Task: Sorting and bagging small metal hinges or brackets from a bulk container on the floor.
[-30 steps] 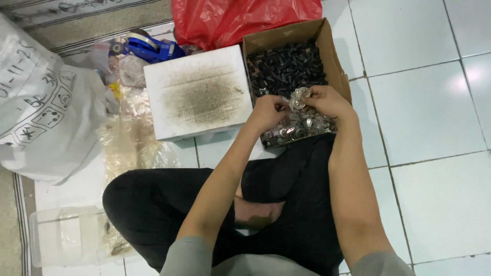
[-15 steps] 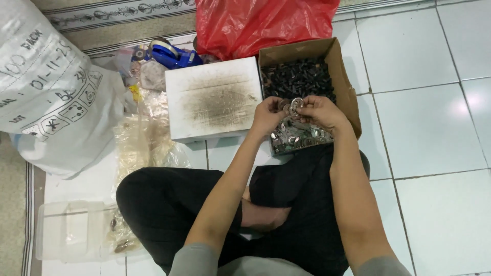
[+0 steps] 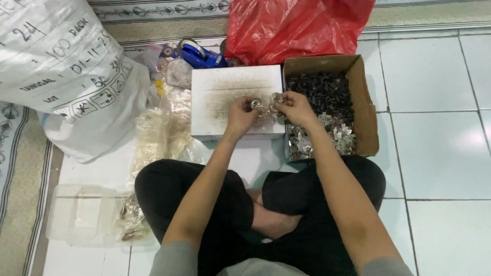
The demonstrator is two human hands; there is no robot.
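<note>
Mid-frame, left hand (image 3: pixel 240 115) and right hand (image 3: pixel 295 107) sit close together, each pinching a small metal ring (image 3: pixel 256 104) over the white box (image 3: pixel 225 92).

Big white woven sack (image 3: pixel 66 76) with dark hand-marked writing sits far left, partly on a patterned mat (image 3: pixel 15 168). Red plastic bag (image 3: pixel 296 25) at top centre, touching the back edge of the cardboard box (image 3: pixel 369 112). Blue tape dispenser (image 3: pixel 197 53) just left of the red bag. Crumpled clear plastic bags (image 3: pixel 158 133) between sack and white box (image 3: pixel 220 87). Clear plastic container (image 3: pixel 84 214) bottom left on white floor tiles (image 3: pixel 440 148)
</note>
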